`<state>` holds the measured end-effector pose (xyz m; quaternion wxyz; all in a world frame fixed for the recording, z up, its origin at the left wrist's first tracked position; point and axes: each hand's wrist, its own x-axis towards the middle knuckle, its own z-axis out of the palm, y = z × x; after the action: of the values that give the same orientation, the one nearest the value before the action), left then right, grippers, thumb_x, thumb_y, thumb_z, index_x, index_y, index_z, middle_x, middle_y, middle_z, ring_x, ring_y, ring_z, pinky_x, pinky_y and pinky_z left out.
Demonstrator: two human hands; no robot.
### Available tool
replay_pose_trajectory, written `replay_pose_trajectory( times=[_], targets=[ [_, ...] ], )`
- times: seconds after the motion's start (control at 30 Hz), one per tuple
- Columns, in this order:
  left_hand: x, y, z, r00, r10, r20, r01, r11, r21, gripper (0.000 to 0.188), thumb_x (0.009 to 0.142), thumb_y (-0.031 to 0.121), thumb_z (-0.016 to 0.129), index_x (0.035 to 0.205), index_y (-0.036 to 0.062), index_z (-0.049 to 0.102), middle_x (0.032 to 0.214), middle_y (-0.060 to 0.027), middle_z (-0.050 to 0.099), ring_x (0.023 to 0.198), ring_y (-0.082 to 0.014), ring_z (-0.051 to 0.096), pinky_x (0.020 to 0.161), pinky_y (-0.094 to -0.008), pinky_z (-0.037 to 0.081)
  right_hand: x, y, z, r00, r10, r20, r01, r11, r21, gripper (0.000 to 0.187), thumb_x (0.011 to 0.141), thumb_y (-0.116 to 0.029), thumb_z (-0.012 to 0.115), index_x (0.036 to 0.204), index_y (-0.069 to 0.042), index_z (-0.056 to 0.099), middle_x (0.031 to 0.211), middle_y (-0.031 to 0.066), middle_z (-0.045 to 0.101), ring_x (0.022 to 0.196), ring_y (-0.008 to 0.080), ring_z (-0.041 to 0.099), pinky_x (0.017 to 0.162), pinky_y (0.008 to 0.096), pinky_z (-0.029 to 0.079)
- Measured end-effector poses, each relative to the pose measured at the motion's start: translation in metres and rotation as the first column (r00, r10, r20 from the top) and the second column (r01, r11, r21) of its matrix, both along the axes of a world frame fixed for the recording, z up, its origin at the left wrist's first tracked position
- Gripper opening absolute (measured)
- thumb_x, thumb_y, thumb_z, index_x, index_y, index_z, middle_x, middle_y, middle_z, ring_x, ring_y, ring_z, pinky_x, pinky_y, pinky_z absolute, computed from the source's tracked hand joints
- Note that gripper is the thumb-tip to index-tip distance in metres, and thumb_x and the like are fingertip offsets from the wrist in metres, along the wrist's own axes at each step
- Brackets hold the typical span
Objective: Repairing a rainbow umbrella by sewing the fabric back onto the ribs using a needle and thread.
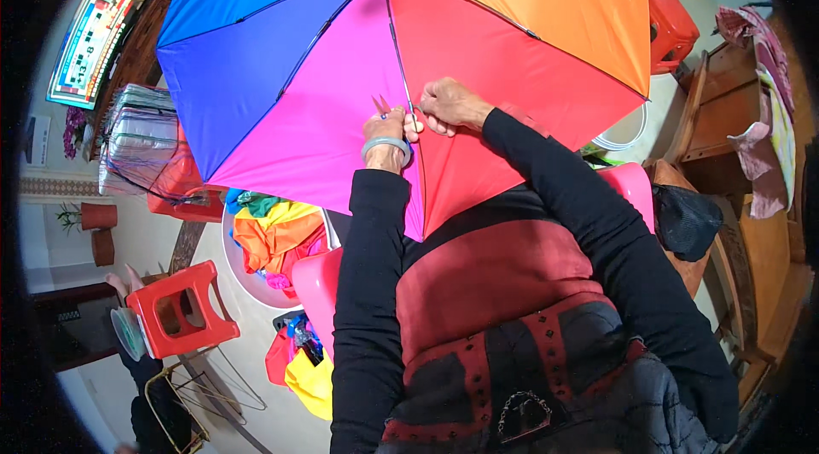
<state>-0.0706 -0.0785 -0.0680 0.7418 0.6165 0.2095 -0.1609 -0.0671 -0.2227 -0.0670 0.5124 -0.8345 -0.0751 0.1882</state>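
Note:
An open rainbow-coloured umbrella [512,53] is spread in front of me, its ribs and underside facing me. My left hand [388,127], with a pale bangle [386,147] on the wrist, is closed at a metal rib [397,53], near where the pink and red panels meet. Small pointed scissors [381,104] stick up from that hand. Close on the right, my right hand [454,104] has its fingers pinched together beside the rib. Whatever is between those fingertips is too small to make out.
A white basin [232,253] of colourful cloth stands left of my lap, with more folded cloth [309,381] below it. Red stools [186,317] stand at left and far right. A wrapped package [141,142] is at left; wooden furniture [725,104] is at right.

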Motion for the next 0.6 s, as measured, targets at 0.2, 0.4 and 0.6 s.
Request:
replay_pose_trajectory(
  times=[0.2,0.4,0.6],
  targets=[
    [-0.002,0.000,0.003,0.998,-0.067,0.002,0.067,0.996,0.065,0.015,0.083,0.008,0.045,0.081,-0.0062,0.048,0.057,-0.0113,0.053,0.040,-0.0162,0.051,0.032,-0.0256,0.038,-0.008,0.008,0.010,0.965,-0.192,-0.179,0.236,0.934,0.269,0.013,0.078,-0.006,0.043,0.067,0.000,0.046,0.047,0.0105,0.048,0.035,0.0168,0.048,0.029,0.0304,0.036],
    [-0.006,-0.012,0.001,0.999,0.002,0.049,-0.009,0.989,0.145,0.014,0.083,0.010,0.047,0.080,-0.0036,0.049,0.061,-0.0101,0.055,0.043,-0.0161,0.052,0.032,-0.0244,0.037,0.003,0.002,-0.003,0.983,-0.154,0.095,0.147,0.986,0.073,0.011,0.079,-0.008,0.044,0.070,-0.003,0.047,0.050,0.0103,0.050,0.041,0.0170,0.052,0.032,0.0312,0.040],
    [-0.007,-0.004,-0.002,0.991,0.061,0.116,-0.076,0.989,0.128,0.011,0.084,0.009,0.043,0.082,-0.0016,0.046,0.060,-0.0079,0.051,0.039,-0.0167,0.052,0.029,-0.0252,0.036,0.010,-0.050,0.046,0.558,0.248,0.792,0.190,0.891,-0.413,0.013,0.085,-0.015,0.047,0.075,-0.006,0.047,0.071,0.0085,0.058,0.060,0.0127,0.058,0.040,0.0243,0.044]
  ],
)
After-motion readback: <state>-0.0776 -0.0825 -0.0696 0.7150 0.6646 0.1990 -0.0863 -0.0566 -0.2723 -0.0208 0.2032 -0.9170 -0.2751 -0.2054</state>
